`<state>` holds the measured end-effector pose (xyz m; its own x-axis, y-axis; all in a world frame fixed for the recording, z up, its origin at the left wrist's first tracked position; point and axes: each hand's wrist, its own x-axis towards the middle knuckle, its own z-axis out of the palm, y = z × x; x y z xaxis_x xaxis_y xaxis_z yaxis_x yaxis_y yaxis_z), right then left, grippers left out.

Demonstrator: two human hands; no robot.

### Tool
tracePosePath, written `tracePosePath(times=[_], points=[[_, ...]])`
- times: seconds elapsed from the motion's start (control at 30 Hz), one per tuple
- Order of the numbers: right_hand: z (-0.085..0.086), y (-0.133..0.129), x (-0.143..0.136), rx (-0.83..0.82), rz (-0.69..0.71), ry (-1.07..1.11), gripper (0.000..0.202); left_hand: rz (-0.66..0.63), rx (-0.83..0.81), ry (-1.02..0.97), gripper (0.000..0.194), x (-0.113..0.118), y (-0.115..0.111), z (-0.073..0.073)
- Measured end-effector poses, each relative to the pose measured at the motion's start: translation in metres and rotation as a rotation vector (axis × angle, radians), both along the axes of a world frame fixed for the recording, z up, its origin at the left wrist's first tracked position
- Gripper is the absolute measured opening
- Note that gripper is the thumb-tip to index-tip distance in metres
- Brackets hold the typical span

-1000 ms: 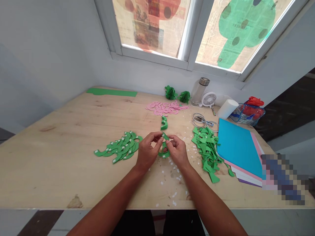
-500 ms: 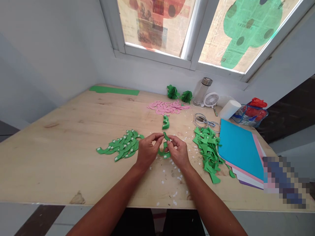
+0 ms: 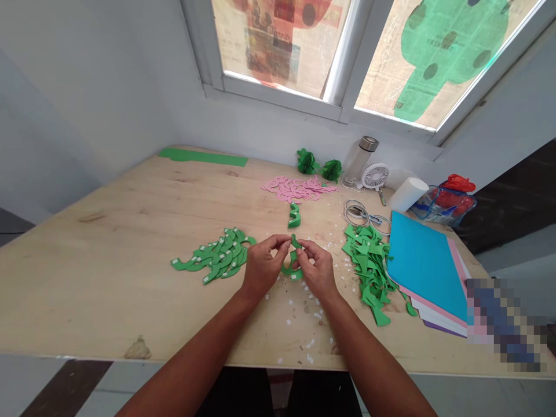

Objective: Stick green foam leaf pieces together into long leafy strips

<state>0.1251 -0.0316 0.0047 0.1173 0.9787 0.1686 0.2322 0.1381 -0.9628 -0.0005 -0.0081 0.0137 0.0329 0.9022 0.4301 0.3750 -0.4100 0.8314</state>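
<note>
Between my hands is a curved green paper cutout (image 3: 296,241), its upper end pinched by the fingers. My left hand (image 3: 267,260) is closed at its left side, thumb against forefinger. On the other side my right hand (image 3: 317,266) grips the same cutout with thumb and fingers. Just below, another green curved piece (image 3: 295,274) with a small white square lies partly hidden by the right fingers. A small stack of green cutouts (image 3: 294,215) sits beyond my hands. Left of them spreads a pile of green curved pieces (image 3: 221,255) with white squares.
Green paper scraps (image 3: 369,266) heap at the right beside blue sheets (image 3: 425,266). Farther back are pink cutouts (image 3: 297,189), green paper ornaments (image 3: 306,161), a bottle (image 3: 360,159), a small fan (image 3: 375,175), scissors (image 3: 357,213) and a white roll (image 3: 408,194). White bits litter the tabletop (image 3: 108,278).
The whole view has shifted slightly. Both hands stay at the green cutout with almost the same hold; nothing is visibly let go.
</note>
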Motion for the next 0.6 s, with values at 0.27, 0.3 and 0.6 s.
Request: tracePosePath(times=[0.27,0.3,0.6], points=[[0.001,-0.0007,-0.0012,0.003,-0.006,-0.023,0.024,-0.017,-0.062,-0.077,0.014,-0.0006,0.001,-0.0002],[0.0007,-0.0004,-0.001,-0.003,-0.008,-0.018,0.025,-0.02,-0.061,-0.08,0.014,-0.0007,0.0012,-0.0004],[-0.0026,0.002,0.0008,-0.048,-0.021,0.052,0.03,0.002,0.121,0.105,0.015,0.0001,0.0013,-0.0069]])
